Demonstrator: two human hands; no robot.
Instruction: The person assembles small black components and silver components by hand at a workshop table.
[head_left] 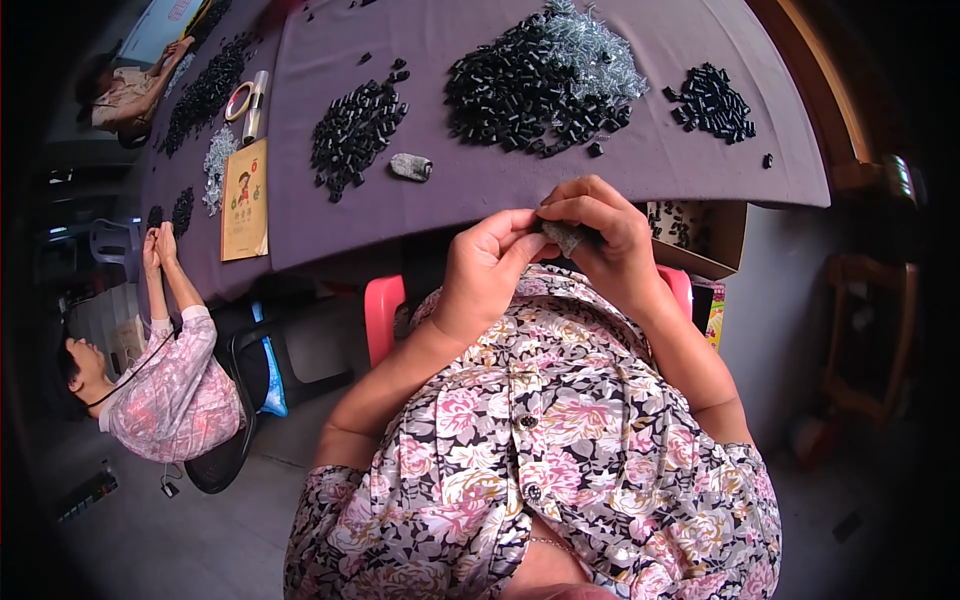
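Just past the table's near edge, my left hand (pixel 478 270) and my right hand (pixel 615 235) meet with fingertips pinched together. What they pinch is small, dark and mostly hidden by the fingers. A grey fabric piece (pixel 563 236), perhaps a finger sleeve, covers the thumb area of my right hand. Ahead of my hands lies a large heap of small black cylindrical parts (pixel 510 90), with clear plastic pieces (pixel 595 60) piled on its far right side. A smaller pile of black parts (pixel 358 130) is at the left, near a grey cloth finger sleeve (pixel 411 167). Another black pile (pixel 714 104) sits at the right.
An open cardboard box (pixel 700 240) with small parts is below the table edge at right. Left on the purple tablecloth (pixel 430 215) are a tan booklet (pixel 245 200) and tape rolls (pixel 240 101). Two other people (pixel 170 390) work along the left side.
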